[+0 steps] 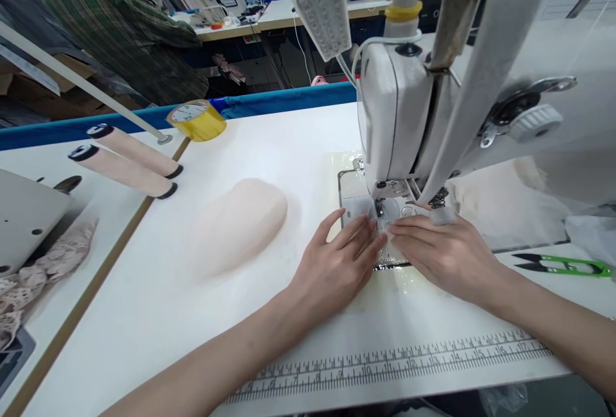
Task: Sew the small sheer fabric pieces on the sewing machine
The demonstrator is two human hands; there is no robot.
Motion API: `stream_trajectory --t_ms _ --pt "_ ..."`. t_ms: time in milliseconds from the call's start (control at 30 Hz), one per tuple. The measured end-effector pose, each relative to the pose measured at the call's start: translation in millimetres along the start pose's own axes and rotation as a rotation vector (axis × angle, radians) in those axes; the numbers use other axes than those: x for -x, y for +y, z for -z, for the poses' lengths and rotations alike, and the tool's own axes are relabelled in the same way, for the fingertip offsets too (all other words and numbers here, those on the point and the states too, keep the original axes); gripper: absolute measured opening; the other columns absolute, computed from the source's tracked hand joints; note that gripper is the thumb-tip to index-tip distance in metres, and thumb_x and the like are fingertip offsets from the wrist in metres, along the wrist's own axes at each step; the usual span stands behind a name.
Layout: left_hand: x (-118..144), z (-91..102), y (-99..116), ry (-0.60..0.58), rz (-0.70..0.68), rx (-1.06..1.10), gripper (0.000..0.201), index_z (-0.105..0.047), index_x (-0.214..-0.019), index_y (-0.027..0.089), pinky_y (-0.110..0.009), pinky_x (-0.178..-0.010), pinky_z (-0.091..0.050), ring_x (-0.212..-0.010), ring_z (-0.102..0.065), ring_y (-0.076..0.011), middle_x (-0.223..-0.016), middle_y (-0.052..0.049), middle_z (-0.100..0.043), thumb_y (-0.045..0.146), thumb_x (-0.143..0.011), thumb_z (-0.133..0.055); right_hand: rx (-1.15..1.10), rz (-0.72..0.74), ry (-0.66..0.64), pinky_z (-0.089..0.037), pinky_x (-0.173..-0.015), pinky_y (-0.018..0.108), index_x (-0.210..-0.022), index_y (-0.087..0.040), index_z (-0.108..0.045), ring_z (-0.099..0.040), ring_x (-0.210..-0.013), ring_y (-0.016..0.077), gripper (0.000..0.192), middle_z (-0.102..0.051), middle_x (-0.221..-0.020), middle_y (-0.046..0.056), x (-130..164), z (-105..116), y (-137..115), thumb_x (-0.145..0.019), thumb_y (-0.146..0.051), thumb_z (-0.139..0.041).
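Observation:
My left hand (337, 260) lies over the left side of the sewing machine's needle plate (389, 208), its fingers stretched out and somewhat spread. From the other side my right hand (452, 253) reaches in with straight fingers, their tips just right of the needle area. A small whitish piece (443, 215) lies against the right index finger; I cannot tell what it is. Above both hands stands the sewing machine head (394, 109), its presser foot (379, 207) close to my left fingertips. Whatever lies beneath the fingers is hidden. On the table left of my hands rests a pale pink bra cup (245, 224).
Two thread spools (128, 170) and a yellow tape roll (197, 120) lie at the back left. Green thread snips (563, 265) and pale fabric (505, 205) are at right. Lace (52, 263) lies far left. A person in a plaid shirt (125, 38) sits beyond the table.

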State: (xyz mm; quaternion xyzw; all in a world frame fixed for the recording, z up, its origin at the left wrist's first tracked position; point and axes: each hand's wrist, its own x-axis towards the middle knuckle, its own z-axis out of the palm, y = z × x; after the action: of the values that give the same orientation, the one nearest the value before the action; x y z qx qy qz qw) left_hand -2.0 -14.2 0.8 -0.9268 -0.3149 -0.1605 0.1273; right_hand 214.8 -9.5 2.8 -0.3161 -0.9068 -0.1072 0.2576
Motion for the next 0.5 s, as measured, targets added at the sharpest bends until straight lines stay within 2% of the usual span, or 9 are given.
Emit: stream_trajectory --t_ms 367,500 --pt "-7 -7.4 -10 0.054 0.045 0.041 0.030 -0.059 -0.120 0.020 -0.053 -0.109 -0.032 -0.115 -0.057 -0.0223 -0.120 -0.007 -0.065 0.019 -0.092 -0.049 0.079 -0.018 0.017 -0.051 -0.085 0.034 -0.090 -0.016 -0.070 -0.068 -0.086 0.0176 0.027 -0.074 -0.092 0.004 -2 -9 7 -0.082 0.000 -0.050" --pt "-7 -7.4 -10 0.083 0.022 0.022 0.028 -0.060 -0.118 0.021 -0.051 -0.107 -0.033 -0.114 -0.059 -0.0206 -0.118 -0.005 -0.067 0.017 -0.092 -0.049 0.105 0.016 0.005 -0.051 -0.087 0.035 -0.094 -0.015 -0.069 -0.068 -0.085 0.0168 0.029 -0.074 -0.097 0.004 -2 -9 7 -0.083 0.002 -0.048"
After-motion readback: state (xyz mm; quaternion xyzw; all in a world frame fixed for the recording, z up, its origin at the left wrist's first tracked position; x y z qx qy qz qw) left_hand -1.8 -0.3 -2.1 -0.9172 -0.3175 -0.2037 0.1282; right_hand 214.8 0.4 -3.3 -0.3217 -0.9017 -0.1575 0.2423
